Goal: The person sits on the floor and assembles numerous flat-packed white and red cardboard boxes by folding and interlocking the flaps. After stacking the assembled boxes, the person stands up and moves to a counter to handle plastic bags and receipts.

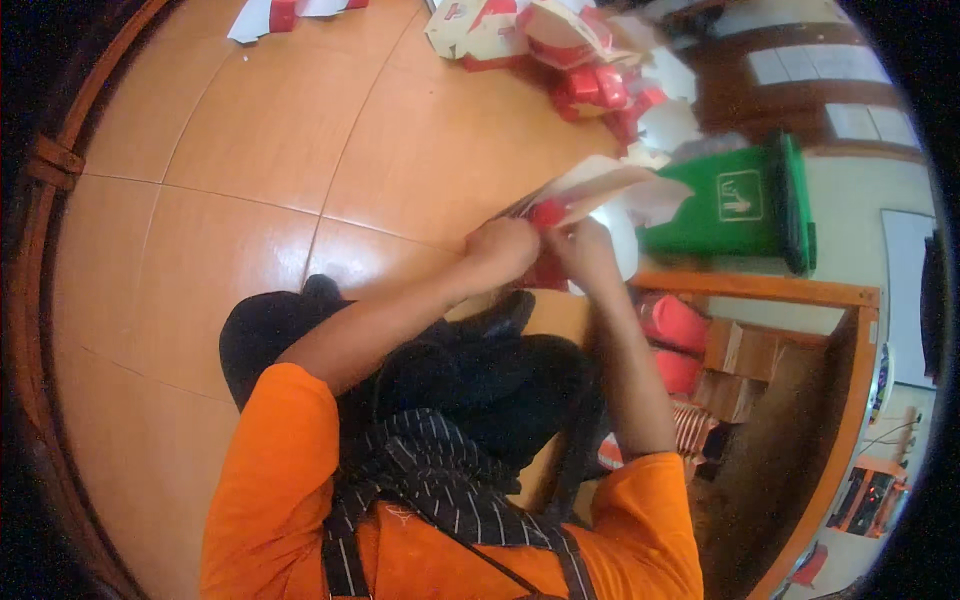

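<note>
A red and white folding cardboard box (618, 238) is between my hands, its pale flaps lifted on the far side and smeared by motion. My left hand (503, 248) is closed at its near left edge. Close beside it, my right hand (583, 250) has its fingers bent in and pressed on the card near a red part. The fingertips of both hands are partly hidden by the box and blurred. I sit with my dark-clad legs folded under my forearms.
Several red and white cardboard boxes (590, 85) lie heaped on the tiled floor (250, 130) beyond my hands. More card pieces (285, 14) lie at the far left. A green bin (715, 205) and a wooden shelf (760, 290) with red packs stand close on the right.
</note>
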Motion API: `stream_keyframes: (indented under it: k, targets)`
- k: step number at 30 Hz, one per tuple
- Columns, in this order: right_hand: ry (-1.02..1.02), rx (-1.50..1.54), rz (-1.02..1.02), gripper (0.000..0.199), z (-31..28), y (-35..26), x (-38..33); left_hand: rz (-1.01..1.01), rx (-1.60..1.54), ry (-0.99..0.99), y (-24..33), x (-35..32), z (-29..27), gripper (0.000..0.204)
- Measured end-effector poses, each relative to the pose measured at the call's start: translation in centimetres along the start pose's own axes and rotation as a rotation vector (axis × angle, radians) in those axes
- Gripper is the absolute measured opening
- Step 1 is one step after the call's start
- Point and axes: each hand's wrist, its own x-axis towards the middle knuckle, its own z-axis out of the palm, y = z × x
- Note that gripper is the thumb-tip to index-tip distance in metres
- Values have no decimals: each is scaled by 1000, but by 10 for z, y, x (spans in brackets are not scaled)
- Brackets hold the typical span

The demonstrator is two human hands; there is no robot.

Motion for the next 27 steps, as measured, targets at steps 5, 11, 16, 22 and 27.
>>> stream_keyframes:
  k: [5,11,16,22,27]
  targets:
    - [74,-26,8,32,4,-12,-3,-122,-15,-11,17,-6,-15,33]
    - [71,30,-24,34,-5,-14,-8,-68,-14,137,20,-11,-10,35]
    - [-16,-43,3,32,-6,-2,1,-117,-64,93,32,-12,-13,32]
    - [30,224,97,38,-22,10,-17,-116,-310,288,31,-18,-7,35]
    - [681,136,121,37,-25,126,-11,-133,-394,381,64,-24,-20,39]
